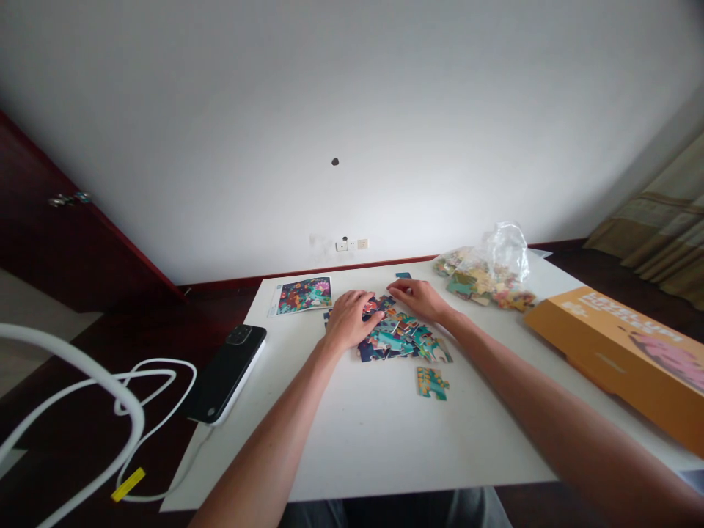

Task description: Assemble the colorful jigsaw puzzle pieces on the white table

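L hand (350, 320) on puzzle pcs (397, 343), R hand (419, 298) beside, 1 pc (432, 383) nearer person.

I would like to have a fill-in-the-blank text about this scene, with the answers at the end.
The left hand is at a pile of puzzle ____.
The hand nearer to the bag is the ____ one.
The phone lies on the person's ____ side.
The box is coloured ____.

Missing words: pieces; right; left; orange.
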The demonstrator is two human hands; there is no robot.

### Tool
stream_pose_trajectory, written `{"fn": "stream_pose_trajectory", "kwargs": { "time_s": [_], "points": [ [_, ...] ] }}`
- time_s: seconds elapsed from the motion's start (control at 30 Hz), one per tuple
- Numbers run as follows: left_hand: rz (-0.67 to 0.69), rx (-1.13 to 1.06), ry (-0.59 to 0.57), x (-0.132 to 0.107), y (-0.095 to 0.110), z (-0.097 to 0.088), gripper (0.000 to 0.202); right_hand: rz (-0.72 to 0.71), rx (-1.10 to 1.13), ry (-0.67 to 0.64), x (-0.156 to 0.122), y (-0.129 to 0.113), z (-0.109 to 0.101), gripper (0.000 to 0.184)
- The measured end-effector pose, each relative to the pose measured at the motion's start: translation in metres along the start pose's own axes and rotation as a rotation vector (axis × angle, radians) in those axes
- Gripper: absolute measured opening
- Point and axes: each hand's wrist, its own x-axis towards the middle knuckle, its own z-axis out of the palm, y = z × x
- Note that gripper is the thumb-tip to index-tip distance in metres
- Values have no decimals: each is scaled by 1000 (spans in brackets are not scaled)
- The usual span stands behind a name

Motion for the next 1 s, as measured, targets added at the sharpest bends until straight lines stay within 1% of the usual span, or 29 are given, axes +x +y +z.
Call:
{"fn": "stream_pose_trajectory", "kwargs": {
  "time_s": [0.1,0.2,0.33,0.6,0.73,0.87,1.0],
  "points": [
    [-9,14,1,0,0,0,41,12,17,-21,1,4,-1,33],
    [-18,0,16,1,-1,1,38,30,71,-16,3,9,-2,39],
    [-9,-42,46,2,-3,2,35,-9,119,-35,5,16,-2,44],
    [-42,-104,84,3,-5,1,45,-7,60,-17,3,6,-3,42],
    [-60,-173,159,6,-5,-5,46,-12,67,10,2,4,-3,40],
    [-132,-250,246,7,-7,-12,43,-6,91,35,2,6,-4,39],
    [-173,-259,297,7,-13,-14,43,-2,57,21,2,4,-5,40]
  ]
}}
